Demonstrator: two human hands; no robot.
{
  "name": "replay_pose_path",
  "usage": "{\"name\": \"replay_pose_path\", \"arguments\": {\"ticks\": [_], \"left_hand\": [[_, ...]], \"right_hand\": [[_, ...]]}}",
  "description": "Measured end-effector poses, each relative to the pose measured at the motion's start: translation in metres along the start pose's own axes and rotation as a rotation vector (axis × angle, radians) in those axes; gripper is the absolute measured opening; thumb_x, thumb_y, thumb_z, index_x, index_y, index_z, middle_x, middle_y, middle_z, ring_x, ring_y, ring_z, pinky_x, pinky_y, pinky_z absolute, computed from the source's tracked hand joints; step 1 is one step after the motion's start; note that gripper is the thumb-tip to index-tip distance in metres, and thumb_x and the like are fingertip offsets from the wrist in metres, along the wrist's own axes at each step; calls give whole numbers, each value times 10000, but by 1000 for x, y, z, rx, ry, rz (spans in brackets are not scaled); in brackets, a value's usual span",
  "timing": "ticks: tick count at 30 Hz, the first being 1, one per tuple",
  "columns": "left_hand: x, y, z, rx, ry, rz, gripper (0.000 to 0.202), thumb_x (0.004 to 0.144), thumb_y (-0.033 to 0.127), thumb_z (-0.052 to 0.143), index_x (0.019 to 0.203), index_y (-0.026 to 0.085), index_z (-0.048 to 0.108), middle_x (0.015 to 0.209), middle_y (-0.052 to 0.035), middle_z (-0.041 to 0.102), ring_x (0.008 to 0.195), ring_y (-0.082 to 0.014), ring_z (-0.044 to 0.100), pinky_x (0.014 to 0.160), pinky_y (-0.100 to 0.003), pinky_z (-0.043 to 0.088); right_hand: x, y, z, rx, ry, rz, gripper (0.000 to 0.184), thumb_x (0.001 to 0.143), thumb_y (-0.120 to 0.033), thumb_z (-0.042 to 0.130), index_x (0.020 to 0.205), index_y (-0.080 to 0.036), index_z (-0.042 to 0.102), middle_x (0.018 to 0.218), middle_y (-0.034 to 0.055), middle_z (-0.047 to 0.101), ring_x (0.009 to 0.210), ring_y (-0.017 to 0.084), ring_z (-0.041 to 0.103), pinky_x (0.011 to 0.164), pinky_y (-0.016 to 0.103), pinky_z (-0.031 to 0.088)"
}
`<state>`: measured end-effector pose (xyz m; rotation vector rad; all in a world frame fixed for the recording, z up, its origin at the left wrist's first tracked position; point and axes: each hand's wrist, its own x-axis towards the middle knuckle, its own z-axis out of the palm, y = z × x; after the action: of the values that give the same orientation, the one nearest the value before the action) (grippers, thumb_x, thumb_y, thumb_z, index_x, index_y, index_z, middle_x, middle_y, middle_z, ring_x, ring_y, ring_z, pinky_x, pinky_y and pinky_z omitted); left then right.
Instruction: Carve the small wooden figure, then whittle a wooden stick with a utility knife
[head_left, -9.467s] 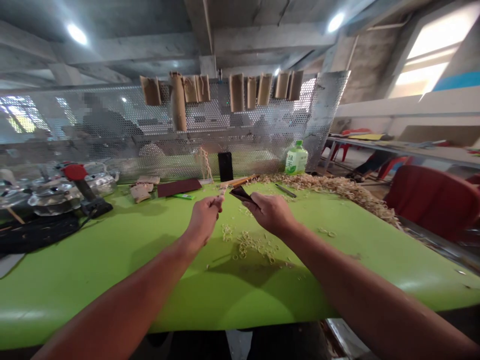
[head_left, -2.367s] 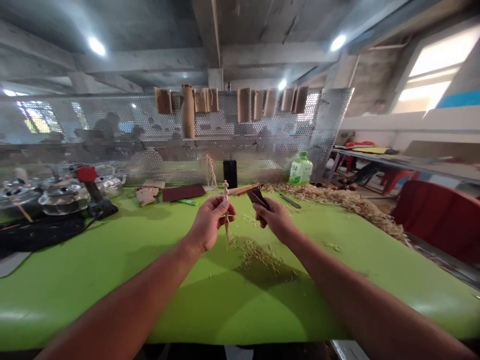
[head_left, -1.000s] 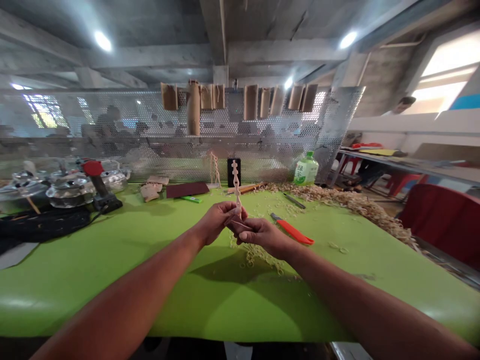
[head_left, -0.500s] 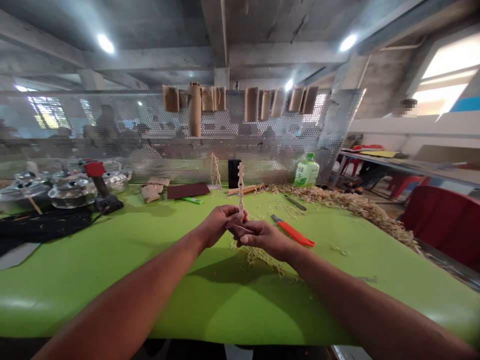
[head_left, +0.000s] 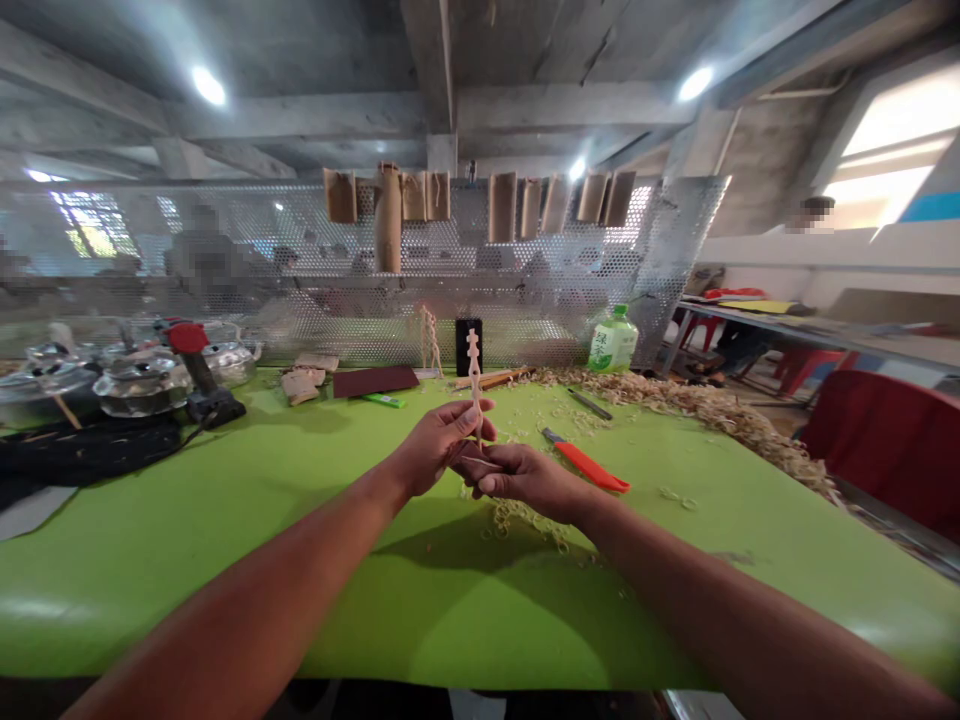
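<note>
My left hand [head_left: 435, 450] is closed around the lower part of a slim carved wooden strip [head_left: 474, 370], pale, with a notched, wavy outline. The strip stands nearly upright above the fingers. Just below, a folded piece of brownish-red sandpaper [head_left: 472, 462] is gripped by my right hand [head_left: 534, 478], thumb on top. The sandpaper meets the strip's lower end, though the fingers hide the exact contact. Under both hands, curled shavings [head_left: 525, 520] lie on the green tabletop [head_left: 375, 600]. Right of them rests a knife with an orange handle [head_left: 592, 468].
Behind my hands stand a black phone [head_left: 463, 345] and twisted carved pieces [head_left: 430, 340]. A dark red sheet [head_left: 375, 381] lies left, near a red-and-black power tool [head_left: 196, 365] and metal kettles [head_left: 142, 385]. A green bottle [head_left: 613, 340] and heaped shavings [head_left: 697, 400] are at right.
The carved strip has turned about its length and its top has shifted slightly left. My left thumb and fingers have moved higher on it. My right hand keeps the sandpaper in nearly the same place.
</note>
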<state>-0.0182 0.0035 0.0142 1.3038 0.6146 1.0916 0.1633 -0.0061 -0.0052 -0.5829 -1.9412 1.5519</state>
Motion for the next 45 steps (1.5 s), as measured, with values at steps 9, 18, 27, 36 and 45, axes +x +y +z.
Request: {"name": "replay_pose_path", "arguments": {"ticks": [9, 18, 27, 36, 45], "left_hand": [[3, 1, 7, -111, 212, 156, 298, 755, 400, 767, 792, 161, 593, 669, 21, 583, 571, -99, 583, 545, -222, 482], [-1, -5, 14, -37, 157, 6, 272, 781, 381, 732, 837, 187, 550, 556, 93, 407, 347, -17, 270, 333, -154, 160], [-10, -11, 29, 60, 123, -52, 354, 811, 386, 685, 1096, 178, 656, 516, 98, 346, 338, -39, 254, 343, -189, 148], [-13, -7, 34, 1, 207, -69, 274, 818, 333, 660, 1036, 167, 647, 548, 94, 338, 349, -25, 204, 347, -186, 120], [-15, -1, 31, -37, 193, -47, 198, 816, 328, 680, 917, 176, 603, 550, 94, 345, 351, -18, 201, 340, -176, 112]], "right_hand": [[-3, -4, -11, -83, 60, -39, 434, 780, -407, 753, 1173, -235, 695, 1259, 73, 638, 1120, 215, 604, 980, 411, 477], [-6, -16, -26, -498, 700, -185, 296, 886, -465, 558, 750, -206, 512, 586, -24, 556, 434, 90, 466, 438, 238, 366], [-8, -19, -32, -923, 764, -227, 329, 901, -489, 505, 719, -215, 515, 592, -4, 510, 547, 129, 421, 530, 252, 299], [-8, -19, -31, -1031, 771, -184, 336, 920, -488, 472, 718, -220, 498, 577, -7, 461, 518, 124, 365, 524, 262, 239], [-6, -15, -31, -1096, 751, -178, 347, 933, -481, 464, 723, -212, 530, 570, -1, 483, 514, 124, 371, 537, 266, 226]]}}
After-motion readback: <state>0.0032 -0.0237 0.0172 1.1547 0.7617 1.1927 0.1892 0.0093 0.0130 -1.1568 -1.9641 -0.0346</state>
